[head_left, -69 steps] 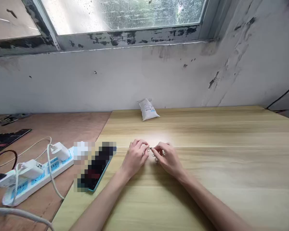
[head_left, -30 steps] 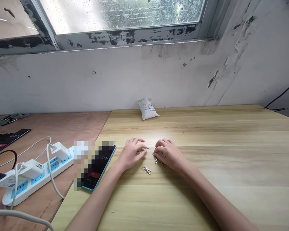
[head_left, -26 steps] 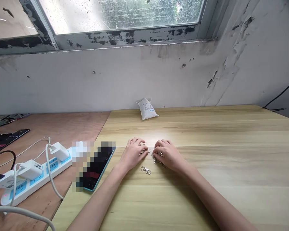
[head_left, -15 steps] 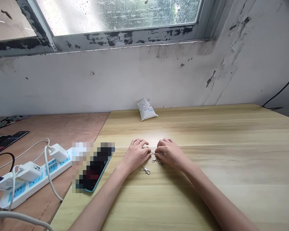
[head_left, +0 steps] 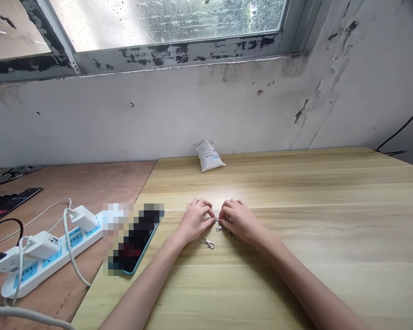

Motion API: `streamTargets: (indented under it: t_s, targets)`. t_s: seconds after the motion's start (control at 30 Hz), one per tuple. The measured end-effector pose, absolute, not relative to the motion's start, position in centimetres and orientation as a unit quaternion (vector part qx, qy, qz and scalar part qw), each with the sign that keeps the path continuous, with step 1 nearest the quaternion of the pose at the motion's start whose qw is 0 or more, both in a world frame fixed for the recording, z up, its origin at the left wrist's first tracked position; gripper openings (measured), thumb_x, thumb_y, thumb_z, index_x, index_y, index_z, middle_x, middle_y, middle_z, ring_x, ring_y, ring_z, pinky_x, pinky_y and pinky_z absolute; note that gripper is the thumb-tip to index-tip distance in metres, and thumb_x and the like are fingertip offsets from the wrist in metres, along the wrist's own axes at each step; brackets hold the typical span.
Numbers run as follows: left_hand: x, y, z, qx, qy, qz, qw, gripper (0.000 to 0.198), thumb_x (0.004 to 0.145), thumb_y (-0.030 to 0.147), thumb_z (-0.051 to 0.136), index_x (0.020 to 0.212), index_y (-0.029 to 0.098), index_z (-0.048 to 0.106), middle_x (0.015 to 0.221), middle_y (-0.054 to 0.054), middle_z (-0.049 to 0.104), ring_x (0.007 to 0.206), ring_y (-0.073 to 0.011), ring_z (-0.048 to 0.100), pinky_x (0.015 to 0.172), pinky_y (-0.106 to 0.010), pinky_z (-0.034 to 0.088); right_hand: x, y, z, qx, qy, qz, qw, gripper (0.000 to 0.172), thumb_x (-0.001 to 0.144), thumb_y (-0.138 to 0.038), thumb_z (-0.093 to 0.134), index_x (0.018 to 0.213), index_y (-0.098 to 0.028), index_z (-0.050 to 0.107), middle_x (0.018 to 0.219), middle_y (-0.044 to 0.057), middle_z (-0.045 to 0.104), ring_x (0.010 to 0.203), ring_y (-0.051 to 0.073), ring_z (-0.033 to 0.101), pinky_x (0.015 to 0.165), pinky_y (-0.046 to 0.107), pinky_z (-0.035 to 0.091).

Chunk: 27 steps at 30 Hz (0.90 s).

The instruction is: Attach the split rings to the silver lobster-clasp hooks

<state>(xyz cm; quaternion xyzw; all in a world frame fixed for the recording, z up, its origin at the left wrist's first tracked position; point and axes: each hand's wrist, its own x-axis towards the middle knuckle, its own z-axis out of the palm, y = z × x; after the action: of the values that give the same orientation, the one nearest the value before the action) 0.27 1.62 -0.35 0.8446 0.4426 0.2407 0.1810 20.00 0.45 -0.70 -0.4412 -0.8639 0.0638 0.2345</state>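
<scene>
In the lower middle of the frame the left hand (head_left: 194, 221) and the right hand (head_left: 242, 221) are meeting fingertip to fingertip on the pale wooden table (head_left: 313, 247), both pinching one small metal clip (head_left: 216, 219) between thumb and forefinger while the other fingers are curling loosely. A little bunch of clips (head_left: 224, 228) is lying under the right hand's fingers, touching them, and a single loose clip (head_left: 207, 242) is resting on the table just below the left hand. The handling of the clips is looking partway through: one piece is sitting apart, one is being worked on, and several are waiting in the bunch, though their number is too small to count. Near the wall, above the hands, a white packet (head_left: 209, 156) is showing blue print that is too small to read. At the lower left a phone (head_left: 137, 243) is lying with its screen blurred out, beside a white and blue power strip (head_left: 51, 259) carrying chargers, with no brand legible on it
</scene>
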Motion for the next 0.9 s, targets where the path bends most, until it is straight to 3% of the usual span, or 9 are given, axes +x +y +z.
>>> streamTargets:
  t_s: [0.13,0.27,0.47,0.7,0.9]
  targets:
    - [-0.1,1.3,-0.1,0.85,0.437,0.257,0.147,0.012,0.087,0.028,0.063,0.08,0.024,0.072,0.111,-0.004,0.064,0.109,-0.0247,0.051,0.093,-0.044,0.038,20.2,0.6,-0.9,-0.437,-0.864,0.063,0.241,0.006,0.086,-0.019,0.063,0.08,-0.02,0.064,0.089,0.002,0.064,0.086,0.018,0.057,0.083,0.034,0.039]
    - [-0.1,0.9,0.4,0.844,0.438,0.28,0.132,0.012,0.087,0.027,0.063,0.082,0.024,0.073,0.097,-0.003,0.068,0.097,-0.0218,0.056,0.088,-0.041,0.038,20.0,0.6,-0.9,-0.418,-0.866,0.073,0.264,0.01,0.088,-0.019,0.061,0.078,-0.02,0.062,0.083,0.002,0.067,0.081,0.017,0.058,0.083,0.035,0.039]
    - [-0.1,0.6,0.6,0.806,0.452,0.333,0.188,0.009,0.082,0.019,0.066,0.082,0.025,0.073,0.085,0.001,0.074,0.087,-0.0201,0.06,0.086,-0.038,0.043,19.6,0.4,-0.8,-0.412,-0.847,0.087,0.325,0.011,0.092,-0.02,0.056,0.082,-0.02,0.06,0.073,0.001,0.069,0.067,0.015,0.058,0.085,0.036,0.039]
    - [-0.4,0.5,0.6,0.778,0.458,0.364,0.231,0.01,0.085,0.03,0.066,0.086,0.026,0.075,0.086,-0.001,0.074,0.089,-0.0206,0.062,0.086,-0.038,0.046,19.5,0.4,-0.7,-0.417,-0.815,0.107,0.388,0.01,0.092,-0.021,0.056,0.085,-0.021,0.062,0.075,0.001,0.069,0.067,0.015,0.059,0.077,0.032,0.042]
    - [-0.8,0.7,0.5,0.803,0.467,0.351,0.117,0.01,0.087,0.026,0.064,0.089,0.028,0.075,0.104,-0.003,0.068,0.104,-0.0229,0.056,0.091,-0.041,0.04,19.9,0.6,-1.0,-0.411,-0.803,0.147,0.406,0.014,0.092,-0.019,0.055,0.096,-0.023,0.067,0.085,0.003,0.072,0.077,0.016,0.064,0.074,0.031,0.046]
